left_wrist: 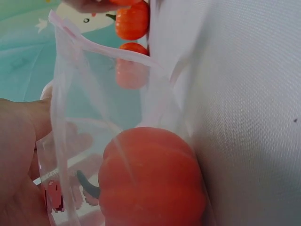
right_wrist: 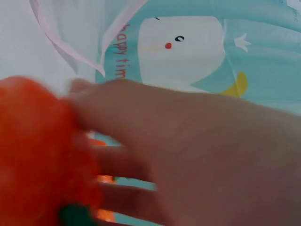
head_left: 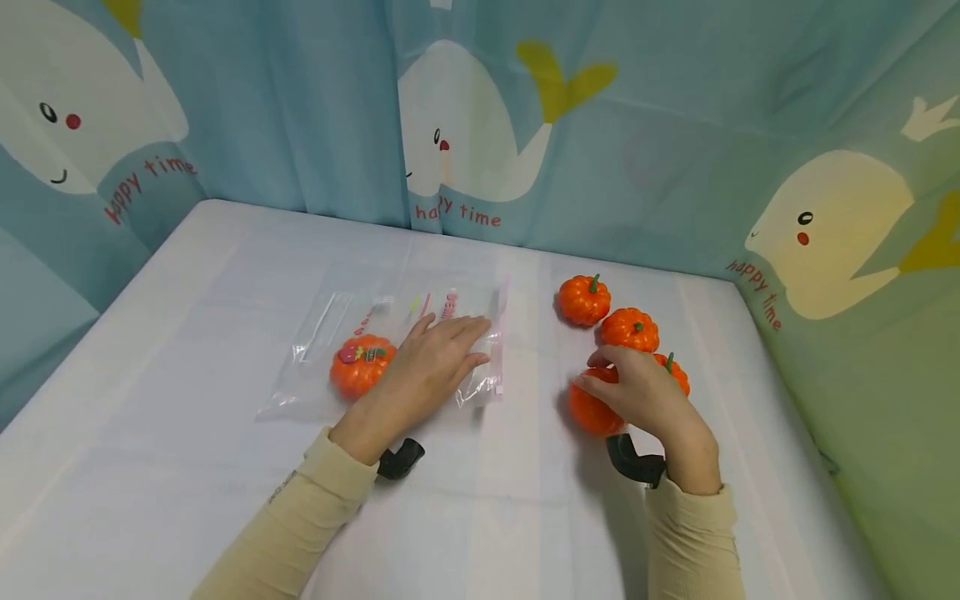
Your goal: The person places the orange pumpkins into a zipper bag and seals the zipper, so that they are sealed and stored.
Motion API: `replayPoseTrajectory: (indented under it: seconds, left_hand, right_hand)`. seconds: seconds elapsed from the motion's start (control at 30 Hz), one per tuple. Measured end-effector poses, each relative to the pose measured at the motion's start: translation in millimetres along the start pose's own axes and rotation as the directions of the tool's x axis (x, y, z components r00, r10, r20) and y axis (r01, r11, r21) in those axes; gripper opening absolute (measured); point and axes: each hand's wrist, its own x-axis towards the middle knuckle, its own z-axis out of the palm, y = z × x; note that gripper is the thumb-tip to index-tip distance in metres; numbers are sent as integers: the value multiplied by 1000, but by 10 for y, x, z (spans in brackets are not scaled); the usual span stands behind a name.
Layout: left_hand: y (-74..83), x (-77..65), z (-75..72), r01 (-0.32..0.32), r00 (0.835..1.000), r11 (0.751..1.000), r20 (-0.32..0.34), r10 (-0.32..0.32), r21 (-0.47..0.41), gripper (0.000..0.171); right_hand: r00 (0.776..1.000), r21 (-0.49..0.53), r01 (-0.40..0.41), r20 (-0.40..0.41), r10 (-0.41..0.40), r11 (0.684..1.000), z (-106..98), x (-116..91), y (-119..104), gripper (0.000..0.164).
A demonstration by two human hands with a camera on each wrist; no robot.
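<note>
A clear zip bag (head_left: 315, 367) with a pink-edged mouth lies on the table, its mouth to the right. Inside it is an orange toy pumpkin (left_wrist: 150, 179) with a green stem. My left hand (head_left: 427, 367) is over the bag's upper side near the mouth and holds the upper sheet up; some of its fingers show through the plastic in the left wrist view. To the right, my right hand (head_left: 645, 392) grips another orange toy pumpkin (head_left: 595, 408) between thumb and fingers. Its green stem shows in the right wrist view, where the pumpkin is blurred.
Three more toy pumpkins stand beyond and beside the right hand: one at the back (head_left: 583, 301), one in the middle (head_left: 630, 327) and one partly hidden (head_left: 675, 375). A white cloth covers the table (head_left: 180, 467). A blue-green whale-print curtain (head_left: 322, 108) hangs behind.
</note>
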Motion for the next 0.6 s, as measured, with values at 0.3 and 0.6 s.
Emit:
replayPoseTrajectory:
  seconds: [0.3,0.6]
  left_hand:
    - [6,-19,0,-4,1000,1000,5,4,-10,48]
    - [7,-12,1,14,1000,1000,25,-14,-11,48]
  right_hand:
    - [986,63,-55,-152,64,997,103,85,34,28]
    - [992,102,-34,-118,46,994,106,88,-4,29]
